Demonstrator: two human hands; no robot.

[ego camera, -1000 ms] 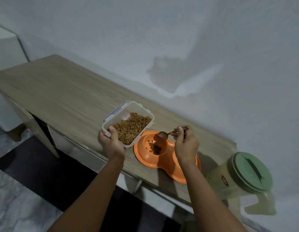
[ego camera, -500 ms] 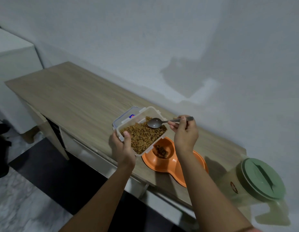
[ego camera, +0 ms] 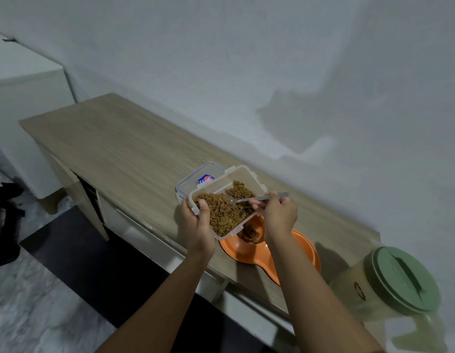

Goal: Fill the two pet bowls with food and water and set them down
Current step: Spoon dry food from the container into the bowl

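A: Status on the hands?

B: Left hand (ego camera: pixel 197 226) grips the near-left corner of the food container (ego camera: pixel 225 202), thumb over the rim, holding it tilted above the counter. My right hand (ego camera: pixel 278 214) pinches the spoon (ego camera: pixel 257 198) by its handle, bowl end dug into the kibble (ego camera: pixel 222 212).

A: Where's the double bowl?

B: The orange pet bowl (ego camera: pixel 297 247) sits on the wooden counter (ego camera: pixel 124 149), right under the container's near-right corner. Its left well has some kibble already; the right well is mostly hidden behind my forearm (can't tell what's in it).

A: Risks?

B: Container is tipped toward the bowl, held at one corner only. If the spoon pushes down hard, I judge it could twist and dump kibble over the rim. An overloaded spoon could also scatter pieces onto the counter on the way across. Bowl sits near the counter's front edge, so a knock from my wrist could shove it off.

A: Water?

B: Pitcher with green lid (ego camera: pixel 402 278) is at the near right, closed. Not yet used, by my read.

A: Surroundings?

B: Container lid (ego camera: pixel 195 175) lies on the counter behind the container. Pale wall behind, with a patchy stain; marble-pattern floor and a white unit to the left.
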